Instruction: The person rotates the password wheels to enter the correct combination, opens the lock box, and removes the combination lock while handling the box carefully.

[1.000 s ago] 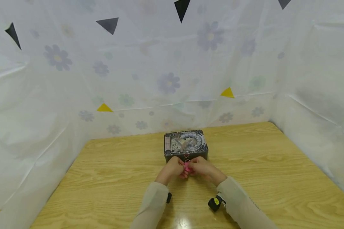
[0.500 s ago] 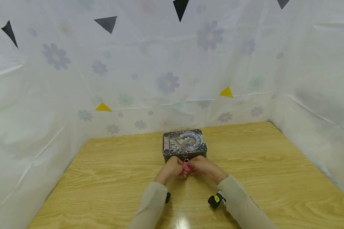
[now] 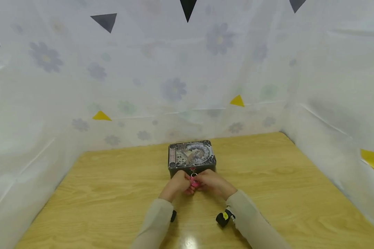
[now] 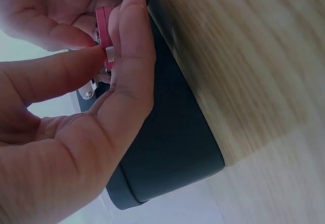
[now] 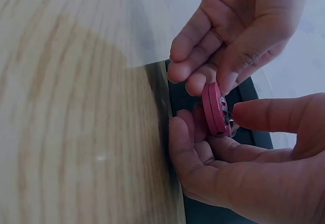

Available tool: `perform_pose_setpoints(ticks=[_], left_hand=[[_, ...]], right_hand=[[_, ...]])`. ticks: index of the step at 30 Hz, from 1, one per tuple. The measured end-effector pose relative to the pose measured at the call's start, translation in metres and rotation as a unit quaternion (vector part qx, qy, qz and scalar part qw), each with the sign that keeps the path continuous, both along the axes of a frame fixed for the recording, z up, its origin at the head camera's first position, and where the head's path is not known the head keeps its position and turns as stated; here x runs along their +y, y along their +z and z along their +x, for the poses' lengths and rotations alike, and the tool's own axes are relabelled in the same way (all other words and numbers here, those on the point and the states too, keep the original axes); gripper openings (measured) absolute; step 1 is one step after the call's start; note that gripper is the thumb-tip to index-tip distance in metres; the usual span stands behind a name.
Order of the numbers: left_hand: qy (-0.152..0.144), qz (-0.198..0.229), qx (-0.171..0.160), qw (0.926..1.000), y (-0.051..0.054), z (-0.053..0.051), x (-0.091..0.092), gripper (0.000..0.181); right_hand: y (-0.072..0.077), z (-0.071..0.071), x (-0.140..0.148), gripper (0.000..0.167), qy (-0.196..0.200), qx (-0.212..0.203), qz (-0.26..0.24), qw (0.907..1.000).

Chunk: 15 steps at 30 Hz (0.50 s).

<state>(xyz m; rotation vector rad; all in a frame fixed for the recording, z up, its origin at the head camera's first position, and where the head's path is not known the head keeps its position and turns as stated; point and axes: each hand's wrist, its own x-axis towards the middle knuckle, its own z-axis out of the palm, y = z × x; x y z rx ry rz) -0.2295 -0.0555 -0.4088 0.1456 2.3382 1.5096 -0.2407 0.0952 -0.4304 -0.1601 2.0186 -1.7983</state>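
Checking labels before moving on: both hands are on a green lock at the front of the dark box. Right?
Not quite: the lock is pink, as the right wrist view shows. The left hand and right hand are on it, at the front of the dark box.

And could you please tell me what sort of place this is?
Probably a makeshift recording booth: pale sheeting with printed flowers hangs behind a wood-grain table, more encloses its sides, and yellow triangles dot it like markers.

Muted, fairly even light leaves a glare on the table (image 3: 112, 183).
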Motion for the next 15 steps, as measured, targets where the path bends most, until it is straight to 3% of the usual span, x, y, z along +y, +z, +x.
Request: perform_pose_setpoints(ticks=[7,15], left_hand=[[-0.011,0.009,-0.002,0.9999,0.0033,-0.0023,-0.0049,0.011],[-0.018,0.015,-0.021,0.9995,0.0060,-0.0048,-0.0054,0.013]], right_hand=[[0.0049,-0.0030,0.0022,0.024,0.020,0.000,-0.006,0.9998],[0.0098,-0.0043,0.0072,0.024,0.017,0.001,-0.009,0.9998]])
